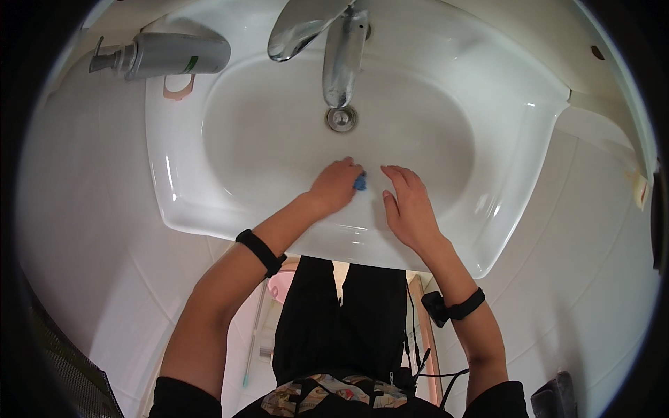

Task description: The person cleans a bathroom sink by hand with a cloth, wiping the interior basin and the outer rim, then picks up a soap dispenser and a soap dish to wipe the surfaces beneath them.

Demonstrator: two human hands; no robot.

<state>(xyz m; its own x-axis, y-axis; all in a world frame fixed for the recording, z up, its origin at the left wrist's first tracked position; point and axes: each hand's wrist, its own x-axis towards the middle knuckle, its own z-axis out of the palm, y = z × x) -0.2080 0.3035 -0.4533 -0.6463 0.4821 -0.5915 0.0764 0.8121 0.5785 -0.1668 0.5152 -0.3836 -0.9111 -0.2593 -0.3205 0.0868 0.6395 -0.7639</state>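
My left hand is closed around a small blue cloth or sponge, most of it hidden in the palm. It hangs over the near part of a white ceramic washbasin. To its right, my right hand hovers with fingers apart and slightly bent, nothing in it. A round metal drain plug lies just beyond both hands, in the bowl's floor. Above the drain a chrome faucet reaches forward, its broad flat lever swung to the left.
A grey pump bottle stands at the basin's back left corner, beside a pinkish looped object. Tiled walls flank both sides. Below the basin are a pink basin and black cables by my right side. A dark mesh object is at lower left.
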